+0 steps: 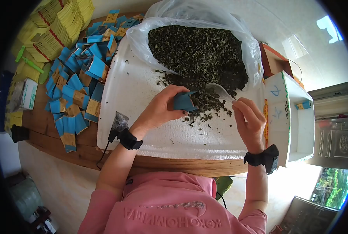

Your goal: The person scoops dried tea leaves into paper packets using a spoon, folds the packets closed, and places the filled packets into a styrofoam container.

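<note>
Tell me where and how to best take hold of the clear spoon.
Probably by the handle's near end, coming from the right, where the right hand pinches it. The clear spoon slants down and rightward toward that hand, while its bowl end lies among the dark leaves, so gripping there should keep clear of them.

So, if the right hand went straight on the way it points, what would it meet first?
Probably the dark loose leaves, ahead of the right hand past the clear spoon it holds. Depth is unclear, so whether the spoon already touches them can't be told.
</note>
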### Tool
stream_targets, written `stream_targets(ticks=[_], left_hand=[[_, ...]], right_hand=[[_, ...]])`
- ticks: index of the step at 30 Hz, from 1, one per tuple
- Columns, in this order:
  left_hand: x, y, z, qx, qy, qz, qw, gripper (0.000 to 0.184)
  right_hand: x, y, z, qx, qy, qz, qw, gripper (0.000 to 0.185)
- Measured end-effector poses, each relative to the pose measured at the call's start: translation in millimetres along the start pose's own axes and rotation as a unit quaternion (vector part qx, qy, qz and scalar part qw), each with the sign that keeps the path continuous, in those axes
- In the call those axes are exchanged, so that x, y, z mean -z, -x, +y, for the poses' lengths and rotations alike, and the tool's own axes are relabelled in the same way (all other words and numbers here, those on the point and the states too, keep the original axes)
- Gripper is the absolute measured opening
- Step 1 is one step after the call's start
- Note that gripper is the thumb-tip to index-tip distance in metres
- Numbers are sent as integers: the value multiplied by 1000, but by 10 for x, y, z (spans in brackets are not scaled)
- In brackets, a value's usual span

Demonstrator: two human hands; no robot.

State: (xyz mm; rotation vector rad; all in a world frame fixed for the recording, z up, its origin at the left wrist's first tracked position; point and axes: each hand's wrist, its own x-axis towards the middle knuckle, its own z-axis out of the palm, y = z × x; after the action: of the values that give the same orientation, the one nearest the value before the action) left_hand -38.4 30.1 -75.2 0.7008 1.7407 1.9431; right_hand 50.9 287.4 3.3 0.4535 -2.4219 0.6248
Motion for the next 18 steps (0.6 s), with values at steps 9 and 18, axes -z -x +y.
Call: stream_targets(ticks=[9,18], left_hand=[[4,5,29,23,-2,13,1000,62],[27,15,25,-3,2,30,1000,59]], right_hand=[[55,162,358,-139,68,-70,985,10],[-812,31,629,-114,-43,-17,992,9]])
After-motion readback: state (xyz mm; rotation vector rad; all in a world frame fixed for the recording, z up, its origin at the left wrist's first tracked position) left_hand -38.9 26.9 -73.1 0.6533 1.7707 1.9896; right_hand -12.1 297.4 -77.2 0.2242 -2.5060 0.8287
